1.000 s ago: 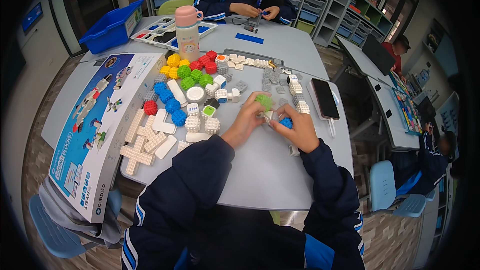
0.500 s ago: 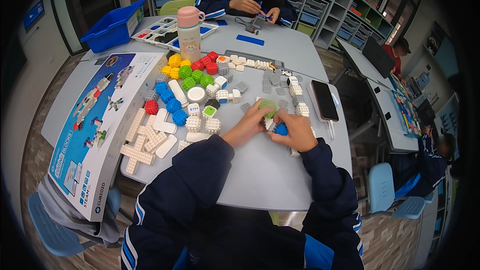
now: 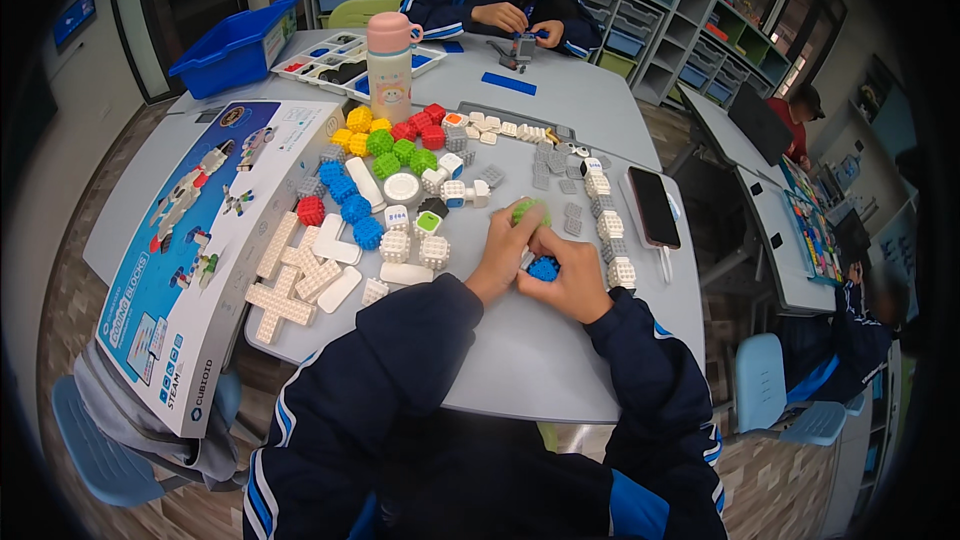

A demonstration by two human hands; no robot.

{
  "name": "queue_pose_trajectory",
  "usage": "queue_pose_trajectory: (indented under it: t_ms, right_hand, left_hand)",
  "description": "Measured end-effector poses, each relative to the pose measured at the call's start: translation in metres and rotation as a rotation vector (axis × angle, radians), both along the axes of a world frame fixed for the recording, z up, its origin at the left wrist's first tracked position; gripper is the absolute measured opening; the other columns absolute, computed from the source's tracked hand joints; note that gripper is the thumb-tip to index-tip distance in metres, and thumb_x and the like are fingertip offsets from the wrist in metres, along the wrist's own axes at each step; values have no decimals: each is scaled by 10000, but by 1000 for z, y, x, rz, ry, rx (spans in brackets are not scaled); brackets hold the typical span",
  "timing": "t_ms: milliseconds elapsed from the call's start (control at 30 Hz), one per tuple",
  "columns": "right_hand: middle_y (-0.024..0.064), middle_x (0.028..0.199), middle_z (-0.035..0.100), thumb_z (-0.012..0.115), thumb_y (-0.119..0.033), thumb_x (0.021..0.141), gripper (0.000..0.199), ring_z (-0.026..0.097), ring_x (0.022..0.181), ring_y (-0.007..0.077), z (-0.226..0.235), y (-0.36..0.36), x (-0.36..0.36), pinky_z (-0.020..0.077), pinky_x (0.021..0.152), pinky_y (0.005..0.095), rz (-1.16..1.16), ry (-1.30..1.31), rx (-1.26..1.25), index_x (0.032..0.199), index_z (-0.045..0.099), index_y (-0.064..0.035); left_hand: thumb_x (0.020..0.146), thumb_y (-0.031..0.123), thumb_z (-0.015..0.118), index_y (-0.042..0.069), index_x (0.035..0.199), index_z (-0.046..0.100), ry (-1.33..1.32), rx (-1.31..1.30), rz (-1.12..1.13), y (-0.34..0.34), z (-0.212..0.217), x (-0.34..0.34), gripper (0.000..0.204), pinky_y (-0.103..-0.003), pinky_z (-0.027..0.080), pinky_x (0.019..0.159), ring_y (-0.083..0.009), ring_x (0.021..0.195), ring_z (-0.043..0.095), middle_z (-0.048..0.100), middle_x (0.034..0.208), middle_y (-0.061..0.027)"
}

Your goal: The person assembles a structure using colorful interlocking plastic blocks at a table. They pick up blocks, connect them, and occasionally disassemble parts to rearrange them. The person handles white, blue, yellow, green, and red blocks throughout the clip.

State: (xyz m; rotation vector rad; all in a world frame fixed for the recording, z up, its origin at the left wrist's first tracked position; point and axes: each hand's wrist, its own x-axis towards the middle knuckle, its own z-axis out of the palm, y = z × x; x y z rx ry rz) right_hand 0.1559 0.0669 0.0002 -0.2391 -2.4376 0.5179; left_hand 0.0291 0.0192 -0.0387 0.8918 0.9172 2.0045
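Observation:
Above the near part of the table, my two hands meet around a small cluster of studded blocks. A green block (image 3: 530,210) shows at the top, by the fingertips of my left hand (image 3: 500,250), which is closed on it. The fingers of my right hand (image 3: 568,278) are wrapped round a blue block (image 3: 543,268) at the lower side. Part of a pale piece shows between the two, mostly covered by fingers. Left of my hands lie white cube blocks (image 3: 396,246) and a green-faced white cube (image 3: 429,223).
A column of white and grey cubes (image 3: 610,227) and a phone (image 3: 654,208) lie to the right. Coloured blocks (image 3: 356,208), white beams (image 3: 280,305), a large box (image 3: 190,270) and a pink-topped bottle (image 3: 390,80) fill the left. Another person (image 3: 500,15) works across the table.
Both hands have shifted slightly left and nearer to me, still closed around the blocks. The blue block now faces up more plainly. The view has tilted a little.

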Motion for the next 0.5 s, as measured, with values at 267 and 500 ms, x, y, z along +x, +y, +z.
queue_pose_trajectory:
  t_ms: [267,500]
  right_hand:
    - [103,637,597,758,-263,669,314,635,578,288,7,-6,-1,488,558,356,-20,34,-96,826,576,-60]
    - [112,641,625,769,-290,706,316,649,586,275,18,9,12,496,567,357,-140,-104,-236,864,599,-75]
  left_hand:
    - [944,235,613,76,786,541,-14,-32,-33,5,2,-1,236,-238,342,523,-45,571,427,471,643,34]
    - [958,347,534,39,852,497,-355,-29,-147,-7,12,-50,329,-263,236,439,-77,455,308,322,543,26]
